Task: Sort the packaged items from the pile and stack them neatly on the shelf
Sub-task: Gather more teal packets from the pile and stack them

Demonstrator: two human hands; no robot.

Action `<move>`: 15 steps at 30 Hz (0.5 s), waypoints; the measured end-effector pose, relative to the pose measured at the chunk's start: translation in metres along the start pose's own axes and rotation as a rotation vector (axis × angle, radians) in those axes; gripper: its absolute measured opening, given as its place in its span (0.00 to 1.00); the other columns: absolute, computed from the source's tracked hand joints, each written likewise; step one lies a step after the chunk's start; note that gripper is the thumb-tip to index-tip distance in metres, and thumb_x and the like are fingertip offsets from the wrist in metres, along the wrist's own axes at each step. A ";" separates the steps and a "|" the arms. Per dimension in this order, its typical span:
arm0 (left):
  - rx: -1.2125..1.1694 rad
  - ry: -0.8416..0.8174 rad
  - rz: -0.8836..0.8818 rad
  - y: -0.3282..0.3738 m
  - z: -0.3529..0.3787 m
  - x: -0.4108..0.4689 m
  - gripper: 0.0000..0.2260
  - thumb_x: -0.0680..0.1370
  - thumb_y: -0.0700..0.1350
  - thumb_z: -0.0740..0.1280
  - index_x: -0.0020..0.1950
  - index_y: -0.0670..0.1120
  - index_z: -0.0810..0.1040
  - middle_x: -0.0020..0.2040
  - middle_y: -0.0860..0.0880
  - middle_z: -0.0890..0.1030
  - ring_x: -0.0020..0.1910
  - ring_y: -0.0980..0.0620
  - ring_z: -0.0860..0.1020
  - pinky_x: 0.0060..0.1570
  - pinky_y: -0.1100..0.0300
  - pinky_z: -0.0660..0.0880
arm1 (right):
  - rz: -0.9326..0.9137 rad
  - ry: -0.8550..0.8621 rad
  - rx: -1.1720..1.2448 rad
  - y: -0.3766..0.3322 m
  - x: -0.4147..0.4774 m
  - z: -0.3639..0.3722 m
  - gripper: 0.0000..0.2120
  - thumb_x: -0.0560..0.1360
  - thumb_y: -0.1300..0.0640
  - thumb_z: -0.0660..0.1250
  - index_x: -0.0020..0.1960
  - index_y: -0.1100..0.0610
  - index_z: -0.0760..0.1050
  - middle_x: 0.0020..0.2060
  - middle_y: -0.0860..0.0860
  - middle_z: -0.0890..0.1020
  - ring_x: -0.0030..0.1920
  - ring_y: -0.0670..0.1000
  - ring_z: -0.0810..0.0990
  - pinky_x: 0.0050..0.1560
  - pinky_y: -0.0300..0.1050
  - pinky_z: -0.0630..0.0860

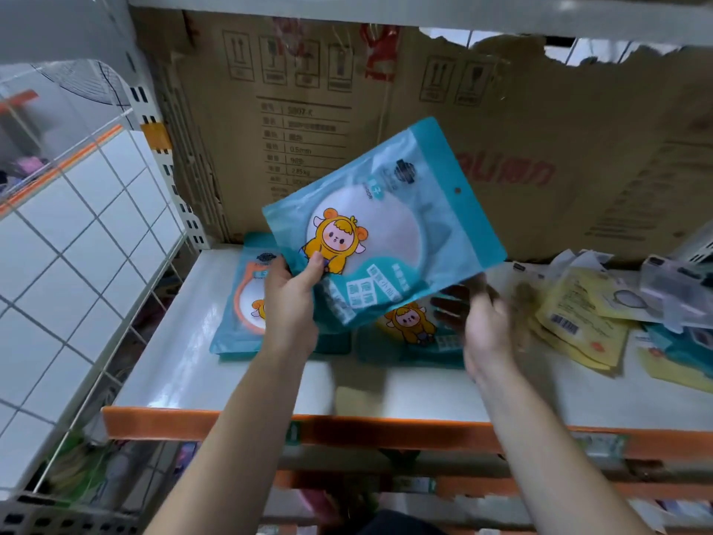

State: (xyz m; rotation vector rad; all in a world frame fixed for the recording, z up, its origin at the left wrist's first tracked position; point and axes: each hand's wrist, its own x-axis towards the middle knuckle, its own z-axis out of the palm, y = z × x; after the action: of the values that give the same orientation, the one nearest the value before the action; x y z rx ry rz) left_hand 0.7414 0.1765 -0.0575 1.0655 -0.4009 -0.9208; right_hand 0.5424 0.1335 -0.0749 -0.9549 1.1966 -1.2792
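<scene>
White shelf (185,364): left hand (289,299) pinches teal packet (386,225) by its corner, slanting up-right above teal stack (413,334); right hand (486,326) open, empty.

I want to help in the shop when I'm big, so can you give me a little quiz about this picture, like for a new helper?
1. Pick one: what stands behind the white metal shelf board? A) a mirror B) a torn brown cardboard sheet C) a curtain
2. True or false: the left hand grips the teal plastic packet with the yellow cartoon sheep flat on the board.
3. Fill in: the loose pile of flat packets at the right is mostly ___.
Key: 1 B; 2 false, it is raised in the air; 3 yellow.
</scene>
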 end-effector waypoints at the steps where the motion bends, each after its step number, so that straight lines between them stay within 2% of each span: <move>1: -0.012 0.029 0.011 -0.005 0.004 -0.003 0.13 0.79 0.38 0.67 0.64 0.42 0.74 0.53 0.48 0.84 0.51 0.47 0.84 0.52 0.48 0.81 | 0.029 -0.018 0.114 0.004 -0.005 0.006 0.15 0.82 0.48 0.57 0.53 0.57 0.77 0.47 0.56 0.84 0.46 0.56 0.84 0.46 0.53 0.80; 3: -0.025 0.028 0.047 -0.016 0.010 -0.008 0.16 0.79 0.37 0.67 0.67 0.43 0.72 0.56 0.48 0.83 0.55 0.48 0.82 0.55 0.51 0.80 | 0.051 -0.113 0.201 0.010 -0.015 0.020 0.16 0.80 0.47 0.59 0.55 0.58 0.77 0.51 0.57 0.84 0.49 0.55 0.83 0.51 0.57 0.80; 5: 0.001 -0.007 0.068 -0.024 0.015 -0.015 0.16 0.79 0.37 0.67 0.66 0.44 0.72 0.57 0.48 0.83 0.56 0.49 0.82 0.54 0.55 0.80 | 0.037 -0.202 0.172 0.011 -0.023 0.033 0.11 0.79 0.53 0.63 0.56 0.58 0.76 0.55 0.56 0.83 0.55 0.53 0.82 0.57 0.54 0.79; 7: 0.056 -0.034 0.074 -0.029 0.016 -0.021 0.16 0.78 0.39 0.69 0.65 0.44 0.73 0.57 0.47 0.83 0.56 0.51 0.82 0.53 0.57 0.80 | 0.025 -0.195 0.211 0.010 -0.023 0.040 0.08 0.79 0.61 0.64 0.58 0.59 0.74 0.56 0.56 0.83 0.56 0.52 0.82 0.59 0.52 0.78; 10: 0.218 -0.089 0.094 -0.032 0.004 -0.020 0.14 0.78 0.43 0.70 0.63 0.47 0.75 0.56 0.49 0.83 0.54 0.52 0.82 0.48 0.58 0.80 | 0.040 -0.176 0.286 0.006 -0.011 0.035 0.08 0.79 0.65 0.63 0.58 0.59 0.74 0.54 0.56 0.83 0.54 0.51 0.83 0.54 0.49 0.80; 13: 0.489 -0.127 0.204 -0.032 -0.019 -0.017 0.12 0.77 0.46 0.71 0.59 0.50 0.76 0.54 0.52 0.83 0.54 0.52 0.82 0.51 0.53 0.80 | 0.004 -0.121 0.264 -0.003 0.009 0.019 0.08 0.80 0.66 0.61 0.57 0.60 0.74 0.52 0.55 0.83 0.51 0.51 0.83 0.49 0.44 0.80; 15: 0.678 -0.129 0.333 -0.030 -0.034 -0.019 0.12 0.77 0.43 0.71 0.59 0.48 0.76 0.53 0.53 0.82 0.52 0.56 0.81 0.51 0.61 0.79 | 0.019 -0.083 0.217 -0.012 0.024 0.006 0.07 0.79 0.67 0.61 0.54 0.58 0.74 0.49 0.54 0.82 0.48 0.51 0.82 0.48 0.44 0.80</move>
State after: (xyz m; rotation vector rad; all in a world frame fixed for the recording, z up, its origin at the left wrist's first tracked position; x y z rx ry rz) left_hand 0.7401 0.2056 -0.0971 1.4948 -1.0135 -0.5580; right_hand 0.5436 0.1077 -0.0651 -0.8275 0.9781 -1.3122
